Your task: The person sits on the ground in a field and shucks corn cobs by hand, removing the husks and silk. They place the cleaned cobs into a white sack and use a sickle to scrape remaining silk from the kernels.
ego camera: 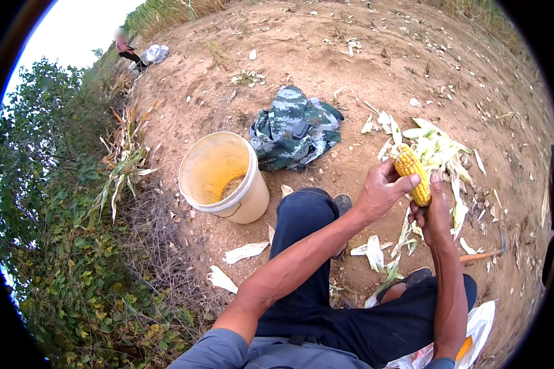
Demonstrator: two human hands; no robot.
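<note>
Both my hands hold a husked ear of yellow corn (pixel 411 173) in front of my right knee. My left hand (pixel 384 189) grips it from the left side, thumb laid across the kernels. At the ear's lower end, the fingers of my right hand (pixel 436 210) close around it. Pale kernels and a rough tip show at its upper end. Just beyond lies a heap of stripped green and white corn husks (pixel 436 147). More loose husks (pixel 375 252) are scattered on the soil between my feet.
A cream plastic bucket (pixel 254 198) stands left of my knee, beside a crumpled camouflage jacket (pixel 298 127). At right lies a sickle with a wooden handle (pixel 482 256). A white plastic bag (pixel 482 318) sits by my right hip. Bushes (pixel 74 276) line the left; a person (pixel 128 50) stands far off.
</note>
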